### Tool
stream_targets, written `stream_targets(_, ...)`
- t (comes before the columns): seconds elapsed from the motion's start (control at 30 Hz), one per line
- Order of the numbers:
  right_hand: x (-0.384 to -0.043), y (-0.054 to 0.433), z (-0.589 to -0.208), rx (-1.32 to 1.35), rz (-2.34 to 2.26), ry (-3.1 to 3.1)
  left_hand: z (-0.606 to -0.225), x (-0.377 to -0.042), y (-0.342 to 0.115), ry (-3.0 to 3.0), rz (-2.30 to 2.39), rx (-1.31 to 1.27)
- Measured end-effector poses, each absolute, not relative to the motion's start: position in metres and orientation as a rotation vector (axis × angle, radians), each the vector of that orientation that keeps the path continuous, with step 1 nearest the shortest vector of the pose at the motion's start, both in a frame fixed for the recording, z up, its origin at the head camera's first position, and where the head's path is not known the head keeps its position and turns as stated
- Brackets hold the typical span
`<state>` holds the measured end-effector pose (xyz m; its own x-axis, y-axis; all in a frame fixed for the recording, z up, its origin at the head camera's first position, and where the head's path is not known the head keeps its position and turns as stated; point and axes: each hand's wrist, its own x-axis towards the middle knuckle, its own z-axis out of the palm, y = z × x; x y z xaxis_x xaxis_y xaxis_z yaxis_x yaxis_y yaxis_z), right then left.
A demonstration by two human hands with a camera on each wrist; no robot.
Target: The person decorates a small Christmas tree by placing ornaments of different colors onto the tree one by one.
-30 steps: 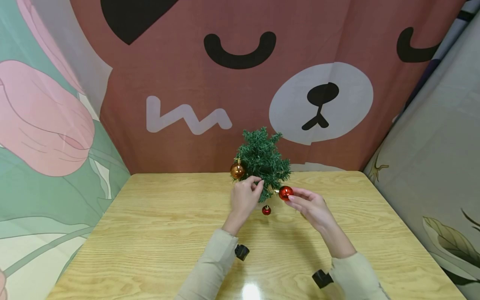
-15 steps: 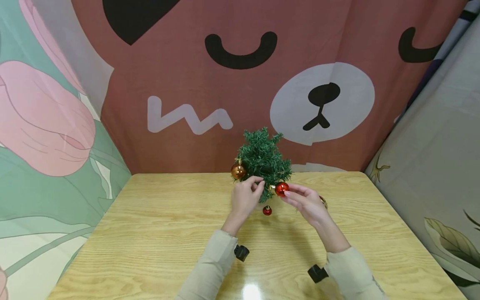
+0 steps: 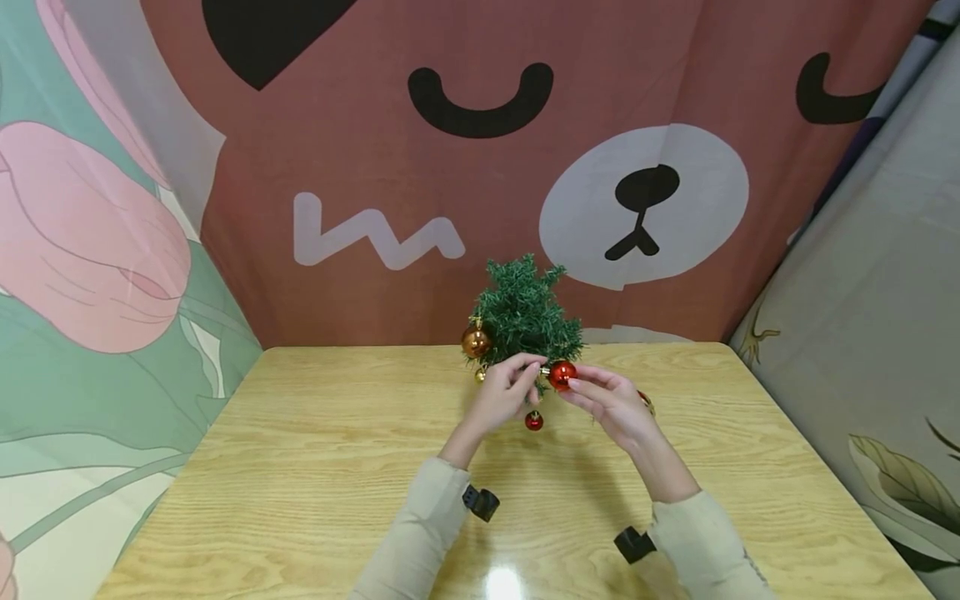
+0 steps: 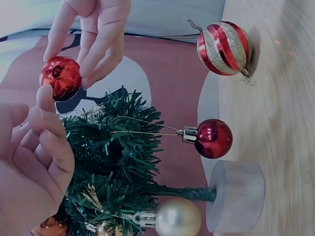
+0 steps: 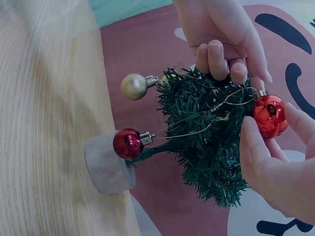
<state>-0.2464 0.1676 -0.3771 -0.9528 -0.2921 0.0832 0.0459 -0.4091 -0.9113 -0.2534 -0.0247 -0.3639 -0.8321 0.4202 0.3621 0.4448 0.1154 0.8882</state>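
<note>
A shiny red bauble [image 3: 561,375] is at the right side of a small green tabletop Christmas tree [image 3: 527,308]. My right hand [image 3: 611,408] pinches its round body between thumb and fingers. My left hand [image 3: 510,390] meets it from the other side, thumb and index finger pinching at its gold cap, other fingers curled. In the right wrist view, a gold string loop [image 5: 231,102] runs from that cap over the branches. A smaller dark red bauble [image 4: 214,138] hangs below on its own string. To the left hang a copper bauble [image 3: 476,342] and a small gold bauble [image 5: 134,87].
The tree stands on a pale round base [image 4: 236,196] on the wooden table [image 3: 337,467]. A red and silver striped bauble [image 4: 225,48] lies on the table behind my right hand. A printed curtain [image 3: 375,167] hangs just behind the table.
The right hand has brought the red bauble left, against the tree. My left hand has shifted right from the branches to the bauble's cap, uncovering the small gold bauble.
</note>
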Motion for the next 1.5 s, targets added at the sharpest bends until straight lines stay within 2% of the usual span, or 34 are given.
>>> stream_targets(0.23,-0.246,0.169,-0.378,-0.381,-2.463,1.537,-0.36,-0.25,-0.025,-2.415,-1.87,-0.969)
stream_targets(0.53,-0.246,0.171,-0.38,-0.413,-2.472,1.512,-0.359,-0.25,-0.024,-2.449,-1.884,-0.916)
stream_targets(0.87,-0.246,0.174,-0.381,-0.419,-2.507,1.477,-0.386,-0.27,-0.021,-2.407,-1.895,-0.868)
stream_targets(1.13,-0.247,0.176,-0.383,-0.436,-2.503,1.462,-0.387,-0.267,-0.02,-2.368,-1.727,-0.672)
stream_targets(1.5,-0.247,0.171,-0.384,-0.402,-2.501,1.532,-0.379,-0.267,-0.018,-2.187,-1.224,-0.521)
